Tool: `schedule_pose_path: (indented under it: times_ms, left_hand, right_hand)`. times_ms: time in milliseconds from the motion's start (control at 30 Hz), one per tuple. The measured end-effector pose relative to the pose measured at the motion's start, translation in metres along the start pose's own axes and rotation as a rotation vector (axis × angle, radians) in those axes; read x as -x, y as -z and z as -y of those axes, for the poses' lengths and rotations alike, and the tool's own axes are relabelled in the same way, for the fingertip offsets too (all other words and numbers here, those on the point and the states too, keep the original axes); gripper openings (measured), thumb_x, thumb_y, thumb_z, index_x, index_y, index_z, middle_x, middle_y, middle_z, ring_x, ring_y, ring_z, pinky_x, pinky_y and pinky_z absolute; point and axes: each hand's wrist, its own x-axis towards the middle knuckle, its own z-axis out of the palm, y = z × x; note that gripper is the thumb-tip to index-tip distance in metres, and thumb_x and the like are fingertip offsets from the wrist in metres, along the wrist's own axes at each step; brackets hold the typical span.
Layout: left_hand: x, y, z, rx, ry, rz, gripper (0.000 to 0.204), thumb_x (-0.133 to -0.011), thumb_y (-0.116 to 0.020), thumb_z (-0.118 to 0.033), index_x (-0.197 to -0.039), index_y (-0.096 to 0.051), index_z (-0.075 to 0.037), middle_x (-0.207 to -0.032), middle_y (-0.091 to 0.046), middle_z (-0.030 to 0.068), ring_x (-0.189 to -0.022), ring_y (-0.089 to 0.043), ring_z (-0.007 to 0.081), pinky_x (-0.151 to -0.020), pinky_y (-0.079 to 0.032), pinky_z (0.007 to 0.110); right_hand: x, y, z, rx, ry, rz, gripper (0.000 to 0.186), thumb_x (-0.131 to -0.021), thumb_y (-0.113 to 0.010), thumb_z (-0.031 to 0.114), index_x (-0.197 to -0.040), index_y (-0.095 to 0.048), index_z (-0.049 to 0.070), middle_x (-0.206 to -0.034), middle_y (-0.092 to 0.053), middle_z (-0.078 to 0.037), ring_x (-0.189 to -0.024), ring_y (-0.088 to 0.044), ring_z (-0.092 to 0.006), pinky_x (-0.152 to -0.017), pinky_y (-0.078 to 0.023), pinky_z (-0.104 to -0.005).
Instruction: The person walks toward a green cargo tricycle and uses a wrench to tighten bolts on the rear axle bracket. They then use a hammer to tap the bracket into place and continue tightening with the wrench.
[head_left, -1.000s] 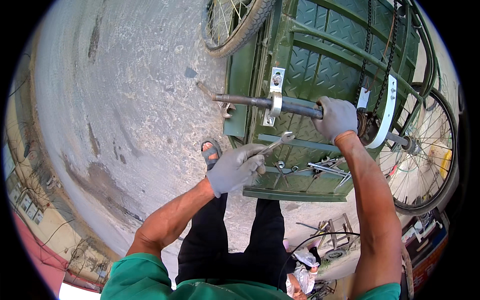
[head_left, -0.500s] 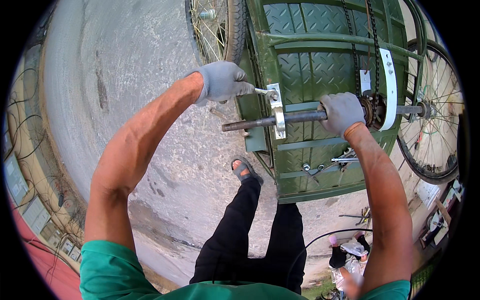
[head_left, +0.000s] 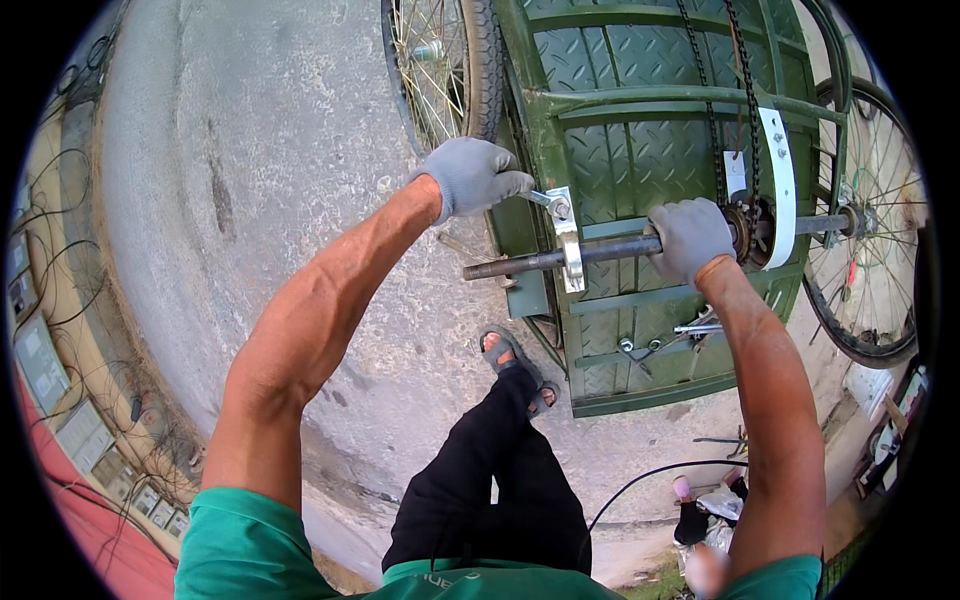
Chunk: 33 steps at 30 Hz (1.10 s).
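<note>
My gloved left hand (head_left: 472, 176) is closed on a wrench (head_left: 540, 200), whose head is at the upper bolt (head_left: 562, 209) of the silver bearing bracket (head_left: 569, 250). My gloved right hand (head_left: 690, 240) is wrapped round the dark axle shaft (head_left: 620, 249), between that bracket and the sprocket (head_left: 740, 233). The shaft's threaded end juts out left of the bracket over an upturned green cart bed (head_left: 615, 150). Chains (head_left: 752, 140) run up from the sprocket area, beside a curved white strap (head_left: 780, 180).
A spoked wheel (head_left: 482, 80) is at the top, another (head_left: 865, 300) at the right. Several tools (head_left: 698, 329) lie on the bed. Pavement (head_left: 220, 300) stretches left toward a wall with cables (head_left: 60, 350). Another person (head_left: 700, 520) is low at the bottom right, behind a black cable (head_left: 640, 478).
My left hand has moved up from below the shaft, bringing the wrench to the bracket's upper bolt. My right hand stays on the shaft. My legs have shifted.
</note>
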Motion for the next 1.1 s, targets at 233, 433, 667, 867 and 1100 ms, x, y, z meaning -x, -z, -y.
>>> schedule_pose_path:
  times_ms: [233,433,667,867,1100]
  left_hand:
    - [-0.009,-0.022,0.008,0.106,-0.018,-0.119,0.048,-0.097,-0.062,-0.053,-0.090,-0.073,-0.007,-0.073,-0.065,0.0169,-0.070,-0.067,0.0327,-0.068,-0.052,0.044]
    - [0.009,-0.080,0.028,0.613,0.005,-0.171,0.048,-0.106,-0.055,-0.043,-0.082,-0.065,-0.002,-0.063,-0.056,0.0055,-0.055,-0.054,0.0142,-0.056,-0.046,0.033]
    - [0.030,-0.092,0.024,1.020,0.004,0.128,0.036,-0.110,-0.049,-0.036,-0.109,-0.065,-0.004,-0.083,-0.061,-0.0014,-0.075,-0.054,0.0064,-0.068,-0.047,0.025]
    - [0.018,-0.099,0.036,0.794,-0.140,0.194,0.036,-0.109,-0.049,-0.035,-0.108,-0.065,-0.003,-0.079,-0.064,0.0018,-0.071,-0.058,0.0098,-0.066,-0.050,0.029]
    - [0.002,-0.087,0.034,0.696,-0.251,0.228,0.035,-0.108,-0.049,-0.033,-0.106,-0.064,-0.001,-0.075,-0.064,0.0036,-0.068,-0.061,0.0113,-0.066,-0.052,0.031]
  right_hand:
    - [0.003,0.002,0.000,-0.007,-0.024,0.020,0.020,-0.073,-0.075,0.027,-0.085,-0.065,0.015,-0.078,-0.069,-0.007,-0.079,-0.068,-0.0296,-0.073,-0.049,-0.0436]
    - [-0.012,0.013,-0.013,-0.037,-0.045,0.084,0.020,-0.070,-0.075,0.026,-0.084,-0.066,0.016,-0.082,-0.069,-0.007,-0.080,-0.069,-0.0290,-0.074,-0.049,-0.0429]
    - [-0.001,0.009,0.002,-0.076,-0.058,0.170,0.023,-0.067,-0.077,0.029,-0.082,-0.066,0.015,-0.078,-0.068,-0.008,-0.079,-0.067,-0.0316,-0.073,-0.048,-0.0443]
    - [-0.002,0.005,0.005,-0.006,-0.016,-0.115,0.013,-0.073,-0.073,0.021,-0.076,-0.064,0.013,-0.067,-0.061,-0.008,-0.066,-0.061,-0.0334,-0.065,-0.044,-0.0462]
    - [0.001,-0.007,0.012,0.029,0.019,-0.303,0.012,-0.076,-0.073,0.020,-0.080,-0.065,0.012,-0.069,-0.062,-0.007,-0.066,-0.061,-0.0306,-0.065,-0.044,-0.0430]
